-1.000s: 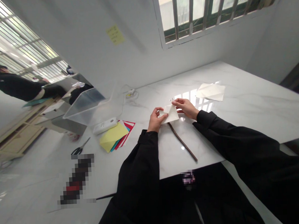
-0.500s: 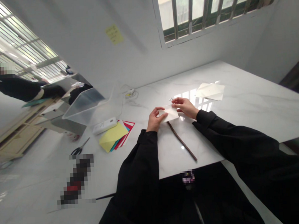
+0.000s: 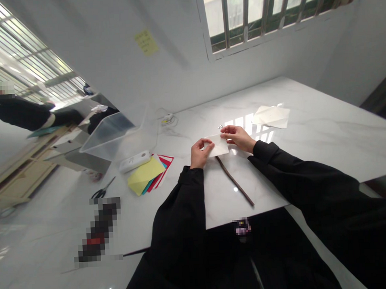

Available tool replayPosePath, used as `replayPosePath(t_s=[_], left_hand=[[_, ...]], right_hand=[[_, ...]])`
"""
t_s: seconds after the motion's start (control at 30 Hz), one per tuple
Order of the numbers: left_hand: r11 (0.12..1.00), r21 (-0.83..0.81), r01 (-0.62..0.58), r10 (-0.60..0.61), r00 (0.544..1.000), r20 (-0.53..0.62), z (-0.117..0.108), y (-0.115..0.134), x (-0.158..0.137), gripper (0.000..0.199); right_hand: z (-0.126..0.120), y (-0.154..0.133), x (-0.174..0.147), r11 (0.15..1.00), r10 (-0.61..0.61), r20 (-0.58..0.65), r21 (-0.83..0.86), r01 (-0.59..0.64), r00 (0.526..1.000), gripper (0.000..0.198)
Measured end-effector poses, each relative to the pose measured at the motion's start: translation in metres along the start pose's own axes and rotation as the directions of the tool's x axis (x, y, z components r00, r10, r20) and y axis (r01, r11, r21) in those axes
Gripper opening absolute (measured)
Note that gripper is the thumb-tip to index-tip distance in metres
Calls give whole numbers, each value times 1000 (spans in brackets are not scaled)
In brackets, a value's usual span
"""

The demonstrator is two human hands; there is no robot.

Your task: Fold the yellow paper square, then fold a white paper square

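Observation:
A small cream-white sheet of paper (image 3: 220, 147) is held between my two hands over the table. My left hand (image 3: 199, 154) pinches its left side, thumb lying on top. At the upper right corner, the fingertips of my right hand (image 3: 240, 138) are closed on the paper's edge. A thin brown stick (image 3: 235, 182) lies on the table just below, its upper end hidden under the sheet. Just beyond my right fingertips are tiny shiny pieces (image 3: 220, 127), too small to name.
More cream sheets (image 3: 272, 116) lie to the right on the marble-patterned table (image 3: 322, 133). Leftward are coloured papers (image 3: 144, 176), a white oblong device (image 3: 135, 161), scissors (image 3: 100, 192), a clear plastic bin (image 3: 115, 135) and a blurred-out dark object (image 3: 98, 231). A person (image 3: 16, 111) sits at far left.
My right hand and the paper's right edge have shifted slightly left. The left thumb has moved a little on the sheet. The stick lies where it was.

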State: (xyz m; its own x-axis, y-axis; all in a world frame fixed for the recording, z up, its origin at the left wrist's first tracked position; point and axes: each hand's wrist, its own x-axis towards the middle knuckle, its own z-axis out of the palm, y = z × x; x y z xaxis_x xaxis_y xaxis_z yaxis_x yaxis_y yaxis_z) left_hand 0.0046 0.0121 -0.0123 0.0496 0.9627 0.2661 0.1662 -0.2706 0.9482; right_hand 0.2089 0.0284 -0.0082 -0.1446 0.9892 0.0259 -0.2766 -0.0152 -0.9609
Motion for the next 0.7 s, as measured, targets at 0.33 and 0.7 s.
replayPosePath(t_s=[0.33,0.7], left_hand=[[980,-160,121,-119,993,19,1,7,-3,95],[974,-179,138,-147,988,-38,-1,-4,-1,81]], right_hand=[[-3,5,4,993,93,0,-67,-92,996,39],[-1,-42,-9,862,-278,-73,-458,216,958,27]])
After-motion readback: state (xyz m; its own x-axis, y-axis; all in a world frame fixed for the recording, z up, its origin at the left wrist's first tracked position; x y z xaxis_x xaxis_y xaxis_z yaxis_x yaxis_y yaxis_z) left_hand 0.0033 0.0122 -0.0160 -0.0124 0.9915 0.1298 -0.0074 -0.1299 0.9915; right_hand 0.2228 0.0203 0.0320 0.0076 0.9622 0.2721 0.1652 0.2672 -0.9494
